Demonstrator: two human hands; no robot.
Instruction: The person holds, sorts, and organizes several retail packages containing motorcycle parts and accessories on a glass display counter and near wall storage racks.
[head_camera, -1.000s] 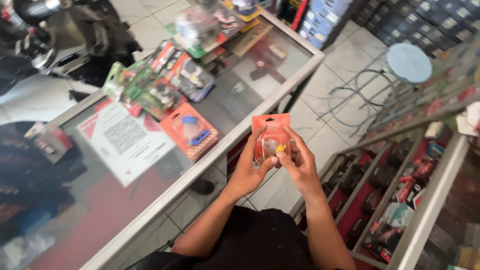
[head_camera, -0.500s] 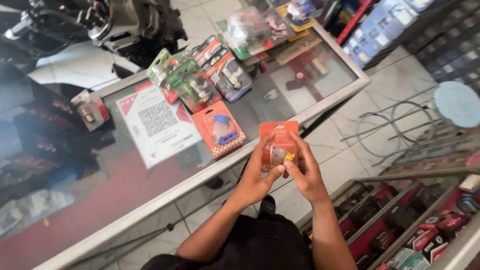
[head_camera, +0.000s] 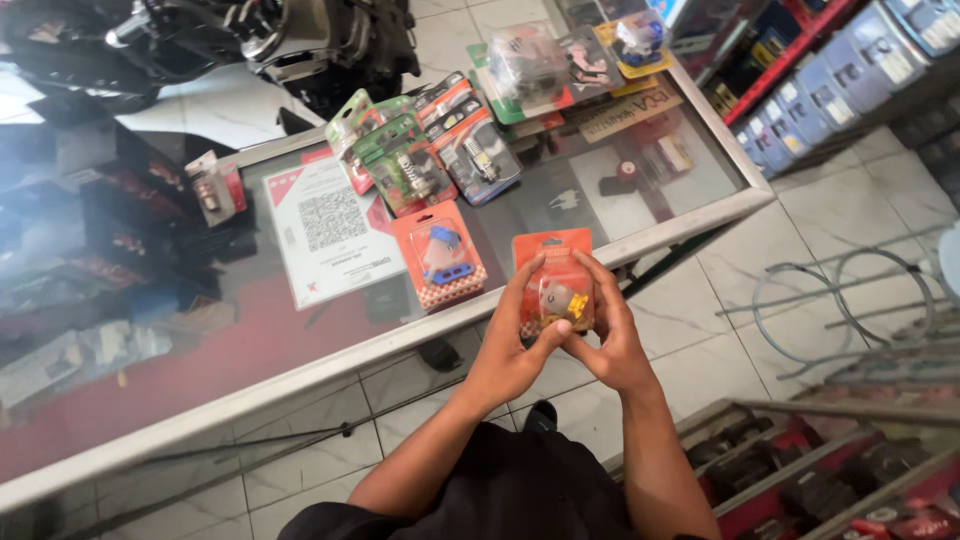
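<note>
Both hands hold one small orange blister pack (head_camera: 553, 277) with a clear bubble and a yellow-and-grey part inside, just over the near edge of a glass counter (head_camera: 300, 370). My left hand (head_camera: 512, 345) grips its left side, thumb across the bubble. My right hand (head_camera: 607, 330) holds its right side with fingers along the edge. A second, similar orange blister pack (head_camera: 438, 256) with a blue part lies flat on the glass to the left.
More blister packs, green (head_camera: 385, 150) and dark (head_camera: 478, 150), lie further back on the counter beside a white printed sheet (head_camera: 333, 232). A motorcycle (head_camera: 250, 40) stands beyond. Shelves of boxes (head_camera: 850, 80) rise at right; a metal stool frame (head_camera: 850, 300) and low display case (head_camera: 830, 470) stand nearby.
The view has swung left and down, so the counter fills more of the frame. Both hands keep hold of the orange pack, now lower, near the counter's edge.
</note>
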